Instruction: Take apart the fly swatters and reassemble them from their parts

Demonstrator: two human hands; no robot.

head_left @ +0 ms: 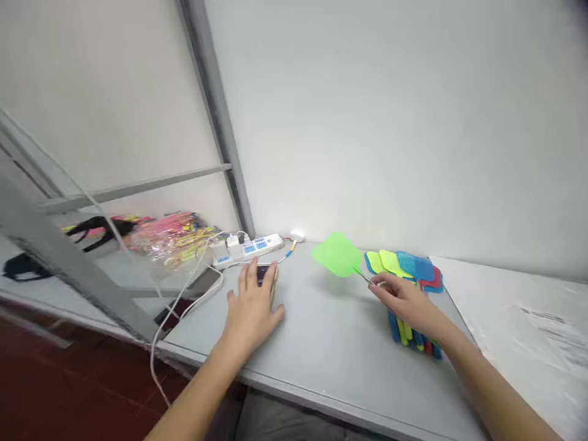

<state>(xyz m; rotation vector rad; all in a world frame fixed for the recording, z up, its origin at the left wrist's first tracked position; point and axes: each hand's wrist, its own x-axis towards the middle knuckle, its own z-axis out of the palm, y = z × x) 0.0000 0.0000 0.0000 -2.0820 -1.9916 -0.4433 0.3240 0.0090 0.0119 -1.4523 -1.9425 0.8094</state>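
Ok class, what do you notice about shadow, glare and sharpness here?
All in the head view: a faint shadow lies below the green swatter; glints speckle the clear bag at left; print on the white sheet at right is too blurred to read.

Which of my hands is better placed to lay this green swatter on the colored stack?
Probably your right hand: it holds the green swatter by its thin shaft and is at the colored stack. Your left hand is farther off, over a dark phone-like device.
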